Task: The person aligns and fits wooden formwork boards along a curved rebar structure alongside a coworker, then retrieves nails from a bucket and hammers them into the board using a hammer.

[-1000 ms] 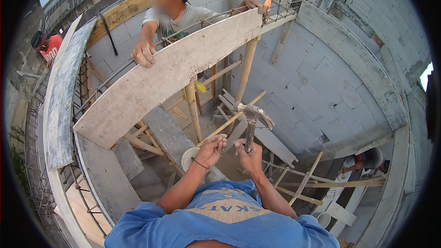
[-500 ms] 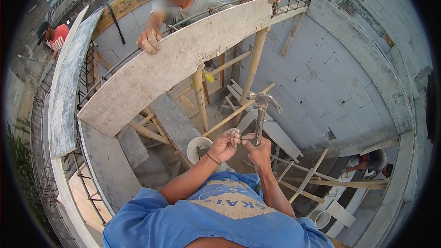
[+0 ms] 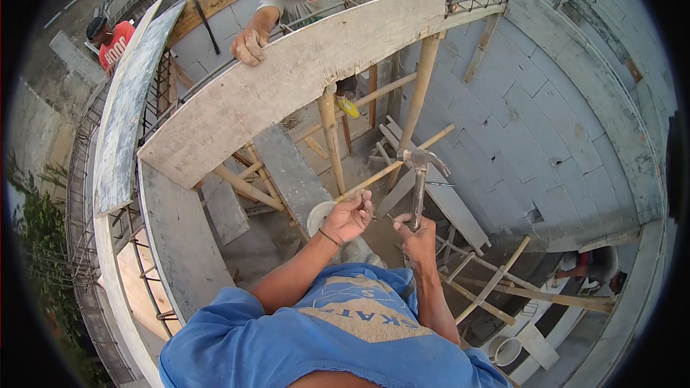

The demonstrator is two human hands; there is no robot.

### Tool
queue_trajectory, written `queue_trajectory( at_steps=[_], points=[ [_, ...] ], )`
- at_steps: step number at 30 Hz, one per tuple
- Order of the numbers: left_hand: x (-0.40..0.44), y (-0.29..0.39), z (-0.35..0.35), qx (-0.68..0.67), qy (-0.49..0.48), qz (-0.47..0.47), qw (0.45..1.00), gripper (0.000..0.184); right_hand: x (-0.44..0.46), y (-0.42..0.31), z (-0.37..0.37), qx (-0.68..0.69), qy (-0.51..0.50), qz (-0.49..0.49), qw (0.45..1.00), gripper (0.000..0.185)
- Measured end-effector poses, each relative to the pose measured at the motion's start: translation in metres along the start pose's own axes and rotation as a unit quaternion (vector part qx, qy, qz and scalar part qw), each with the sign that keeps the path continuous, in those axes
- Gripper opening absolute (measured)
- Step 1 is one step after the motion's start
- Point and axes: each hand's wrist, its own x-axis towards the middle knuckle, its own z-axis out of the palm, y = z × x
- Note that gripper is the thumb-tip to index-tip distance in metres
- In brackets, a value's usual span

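Observation:
My right hand is wrapped round the handle of a claw hammer, which stands upright with its head at the top. A thin nail-like piece juts from between the thumb and fingers of that hand. My left hand is to its left, thumb and fingertips pinched together; what they hold is too small to make out. Both hands are in front of my chest, apart from each other. Beyond them stands a curved plywood board, with a co-worker's hand on its top edge.
Bamboo poles prop the structure. A white bucket sits below my left hand. A curved block wall rises on the right. Steel rebar runs along the left boards. Other people are at the upper left and lower right.
My hands have parted from nearly touching fingertips, leaving a gap between them. The hammer stays upright in my right hand. The whole view has shifted slightly.

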Motion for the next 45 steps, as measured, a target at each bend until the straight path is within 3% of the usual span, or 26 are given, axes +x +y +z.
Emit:
queue_trajectory(
  at_steps=[1, 3, 7, 10, 12, 13, 15, 17, 19, 20, 23, 24, 26, 27, 29, 31, 33, 36, 40, 45],
  points=[
    [-0.002, -0.002, 0.003, 0.001, 0.003, 0.000, 1.000, 0.011, 0.000, -0.001, -0.001, 0.002, 0.015, -0.001, 1.000, 0.002],
    [-0.007, -0.008, 0.010, 0.158, 0.043, 0.086, 0.983, 0.009, 0.000, -0.005, -0.002, 0.035, 0.025, 0.032, 0.999, 0.003],
    [-0.004, -0.020, 0.002, 0.170, 0.068, 0.095, 0.979, 0.008, 0.001, -0.011, -0.003, 0.080, 0.036, 0.068, 0.994, 0.004],
    [-0.004, -0.022, 0.000, 0.201, 0.064, 0.047, 0.976, 0.009, 0.001, -0.013, -0.001, 0.050, 0.026, 0.052, 0.997, 0.004],
    [-0.007, -0.023, 0.005, 0.244, 0.146, -0.006, 0.959, 0.027, 0.001, -0.011, 0.001, 0.046, 0.010, 0.046, 0.998, 0.006],
    [-0.010, -0.023, 0.013, 0.238, 0.147, 0.009, 0.960, 0.027, 0.002, -0.010, 0.002, 0.043, 0.006, 0.040, 0.998, 0.009],
    [-0.017, -0.024, 0.034, 0.346, 0.177, -0.064, 0.919, 0.042, 0.004, -0.003, 0.002, 0.023, -0.010, 0.025, 0.999, 0.009],
    [-0.021, -0.030, 0.050, 0.389, 0.209, -0.028, 0.897, 0.040, 0.008, 0.001, 0.000, 0.004, -0.033, 0.007, 0.999, 0.009],
    [-0.020, -0.032, 0.038, 0.508, 0.160, 0.007, 0.846, 0.034, 0.010, -0.012, 0.001, -0.056, -0.029, -0.036, 0.997, 0.010],
    [-0.015, -0.035, 0.027, 0.540, 0.161, 0.053, 0.824, 0.026, 0.008, -0.027, 0.000, -0.076, -0.041, 0.015, 0.996, 0.010],
    [-0.013, -0.036, 0.011, 0.599, 0.106, 0.136, 0.782, 0.021, 0.014, -0.032, 0.004, -0.086, -0.063, -0.040, 0.994, 0.012],
    [-0.014, -0.035, 0.015, 0.597, 0.103, 0.139, 0.783, 0.021, 0.013, -0.041, 0.003, -0.107, -0.079, -0.011, 0.991, 0.010],
    [-0.021, -0.031, 0.029, 0.695, 0.132, 0.093, 0.700, 0.019, 0.016, -0.040, 0.004, -0.123, -0.090, -0.014, 0.988, 0.010],
    [-0.021, -0.030, 0.034, 0.696, 0.124, 0.092, 0.702, 0.019, 0.020, -0.037, 0.003, -0.134, -0.103, -0.015, 0.986, 0.010],
    [-0.023, -0.028, 0.043, 0.757, 0.124, 0.080, 0.636, 0.017, 0.025, -0.031, 0.004, -0.140, -0.113, -0.001, 0.984, 0.012],
    [-0.019, -0.022, 0.038, 0.755, 0.095, 0.080, 0.643, 0.016, 0.028, -0.029, 0.009, -0.113, -0.084, -0.027, 0.990, 0.021],
    [-0.013, -0.014, 0.029, 0.647, 0.113, 0.097, 0.748, 0.015, 0.035, -0.021, 0.006, -0.122, -0.061, -0.075, 0.988, 0.030],
    [-0.007, 0.045, 0.036, 0.487, 0.185, 0.155, 0.839, 0.014, 0.037, -0.038, 0.000, -0.170, -0.019, -0.055, 0.984, 0.033],
    [-0.003, 0.131, 0.081, 0.423, 0.244, 0.276, 0.828, 0.020, 0.038, -0.043, -0.018, -0.130, 0.005, -0.029, 0.991, 0.037],
    [0.015, 0.182, 0.104, 0.426, 0.238, 0.324, 0.811, 0.029, 0.041, -0.037, -0.020, -0.111, 0.020, -0.028, 0.993, 0.037]
  ],
)
